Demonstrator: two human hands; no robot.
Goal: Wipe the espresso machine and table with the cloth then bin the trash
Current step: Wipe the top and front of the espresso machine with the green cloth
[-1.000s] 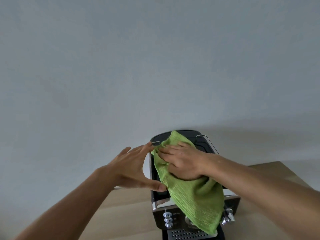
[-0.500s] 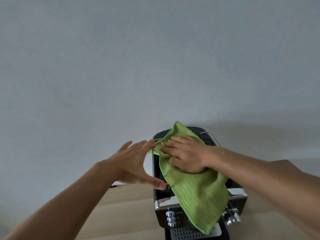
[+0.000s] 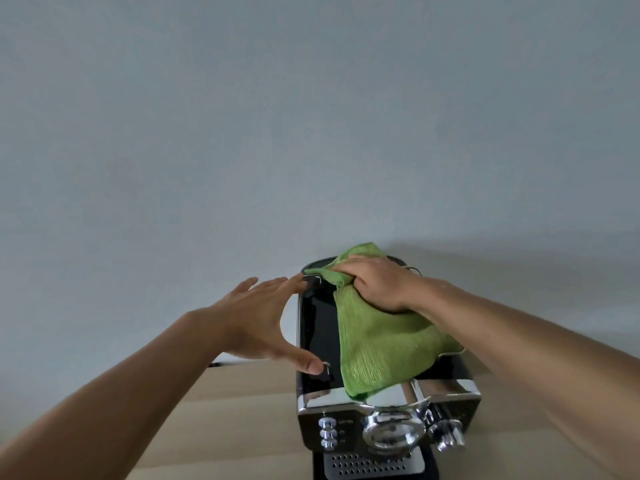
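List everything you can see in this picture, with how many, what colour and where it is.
espresso machine: one, black and chrome, on the table
cloth: one, green, draped over the machine's top
buttons: three, chrome, machine front, left
knob: one, chrome, machine front, right
drip tray: one, perforated silver, bottom edge
table: one, light wood, under the machine
wall: one, pale grey, behind
left hand: one, open, at the machine's left edge
right hand: one, gripping the cloth at the machine's rear

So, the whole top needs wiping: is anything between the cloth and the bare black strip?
Nothing visible. The cloth, gripped by the right hand, lies beside that strip; the left hand only touches the machine's left edge.
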